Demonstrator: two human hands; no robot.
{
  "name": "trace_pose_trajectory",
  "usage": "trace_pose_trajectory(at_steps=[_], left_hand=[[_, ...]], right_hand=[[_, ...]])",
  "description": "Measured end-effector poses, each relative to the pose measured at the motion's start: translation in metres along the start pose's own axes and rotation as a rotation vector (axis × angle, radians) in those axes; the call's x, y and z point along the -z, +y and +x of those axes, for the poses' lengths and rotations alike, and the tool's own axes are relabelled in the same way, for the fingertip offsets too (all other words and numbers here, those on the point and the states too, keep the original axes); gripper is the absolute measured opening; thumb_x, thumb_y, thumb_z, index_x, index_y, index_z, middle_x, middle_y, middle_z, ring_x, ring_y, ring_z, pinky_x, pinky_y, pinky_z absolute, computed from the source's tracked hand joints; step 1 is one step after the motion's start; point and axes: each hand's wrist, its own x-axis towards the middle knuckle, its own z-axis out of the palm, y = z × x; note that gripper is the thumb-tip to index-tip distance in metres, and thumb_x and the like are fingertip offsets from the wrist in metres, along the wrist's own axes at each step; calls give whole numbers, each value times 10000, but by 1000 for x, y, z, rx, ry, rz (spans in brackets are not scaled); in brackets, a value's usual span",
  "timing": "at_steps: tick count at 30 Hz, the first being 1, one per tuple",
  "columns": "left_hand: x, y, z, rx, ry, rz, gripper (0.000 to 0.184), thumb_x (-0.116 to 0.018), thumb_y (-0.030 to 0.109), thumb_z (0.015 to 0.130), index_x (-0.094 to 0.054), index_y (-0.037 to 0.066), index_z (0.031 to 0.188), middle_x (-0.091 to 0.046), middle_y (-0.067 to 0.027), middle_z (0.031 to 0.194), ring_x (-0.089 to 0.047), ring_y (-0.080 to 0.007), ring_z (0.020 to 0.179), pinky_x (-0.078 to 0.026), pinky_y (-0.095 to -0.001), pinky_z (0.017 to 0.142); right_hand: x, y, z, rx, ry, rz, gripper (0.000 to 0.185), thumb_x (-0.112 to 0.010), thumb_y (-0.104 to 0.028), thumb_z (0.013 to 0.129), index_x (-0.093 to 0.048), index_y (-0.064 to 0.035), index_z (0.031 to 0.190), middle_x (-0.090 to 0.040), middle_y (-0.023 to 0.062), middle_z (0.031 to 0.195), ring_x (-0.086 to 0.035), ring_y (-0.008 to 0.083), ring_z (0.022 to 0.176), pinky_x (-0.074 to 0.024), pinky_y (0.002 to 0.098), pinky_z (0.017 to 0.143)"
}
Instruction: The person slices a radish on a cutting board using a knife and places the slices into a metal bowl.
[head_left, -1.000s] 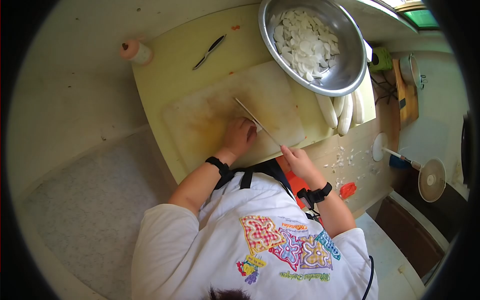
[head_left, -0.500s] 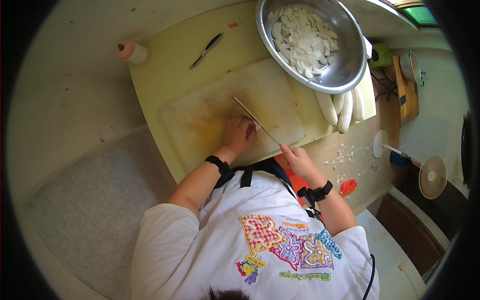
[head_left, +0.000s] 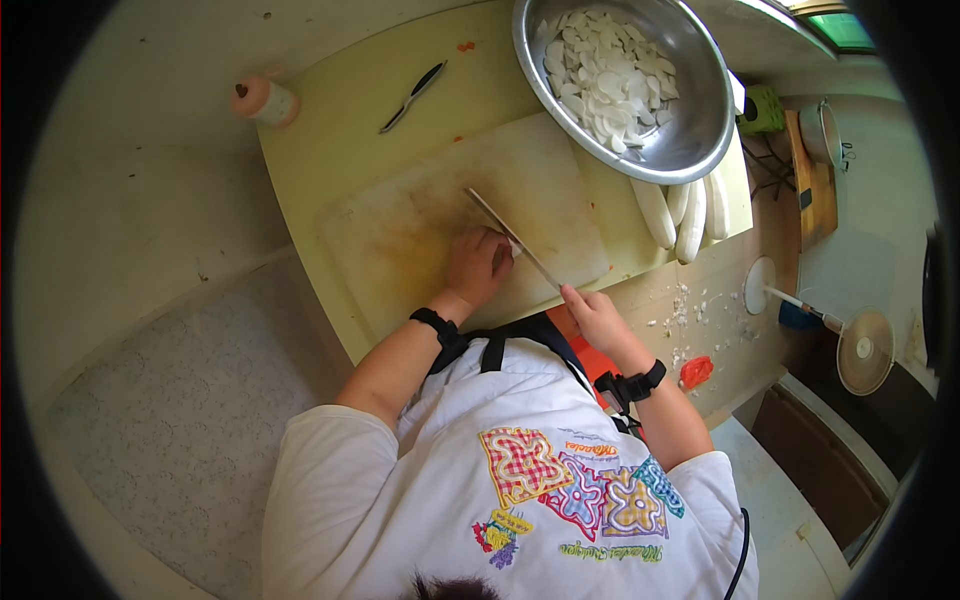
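Note:
My left hand is closed over a small white piece on the stained cutting board, its fingers curled beside the blade. The handle of a long knife is gripped in my right hand at the board's near right edge. The blade runs up and left across the board, close against my left fingertips. Most of the white piece is hidden under my left hand. At the upper right a large metal bowl holds many thin white slices. Several peeled white radishes lie beside the bowl.
A peeler lies on the yellow table beyond the board. A pink-capped bottle stands at the far left corner. White scraps and a red object lie on the floor at the right, near a fan.
Both hands stay in nearly the same place. The knife has shifted very slightly, and the whole view has moved a little.

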Motion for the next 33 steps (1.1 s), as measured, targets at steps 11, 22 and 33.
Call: trace_pose_trajectory(at_steps=[11,22,33], left_hand=[[-4,-3,-2,-15,-14,9,192,-709,101,756,-603,110,916,-627,-86,909,-602,-322,869,-446,-458,742],[-7,-7,-4,-14,-24,31,208,-722,114,758,-589,111,918,-619,-92,932,-598,-319,878,-436,-453,733],[-7,-7,-4,-29,-14,55,213,-726,123,741,-581,126,897,-595,-89,912,-588,-312,840,-418,-448,701]], right_hand=[[8,-17,0,-62,-79,-45,684,-428,-554,1031,-519,31,690,-441,14,568,-435,132,553,-400,342,545],[11,-20,7,-84,-131,-22,696,-433,-552,1030,-496,56,697,-412,43,589,-417,152,615,-414,368,613],[-1,-12,37,-45,-129,-59,769,-433,-602,1008,-533,101,715,-437,105,596,-436,191,633,-433,390,644]])
